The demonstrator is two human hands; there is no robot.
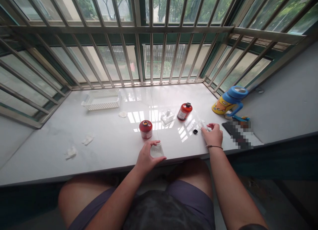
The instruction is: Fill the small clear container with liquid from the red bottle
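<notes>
My left hand (147, 155) is closed around a clear square container (157, 151) at the table's front edge, thumb and fingers on opposite sides. Just beyond it stands a red bottle (145, 129) with its mouth uncovered. My right hand (213, 134) is at the right, its fingers bent together at a small whitish, see-through thing (203, 124) whose kind I cannot make out. A small black cap (195, 131) lies left of that hand. Farther back are a clear glass bottle (167, 116) with a stopper-like top and a second red bottle (184, 112) with a black top.
A white plastic basket (101, 106) sits at the back left. Crumpled white tissues (88, 139) are scattered on the left. A blue and yellow drinking bottle (227, 101) stands at the right, with a dark phone-like object (228, 128) in front. Metal window bars (151, 58) border the table's back.
</notes>
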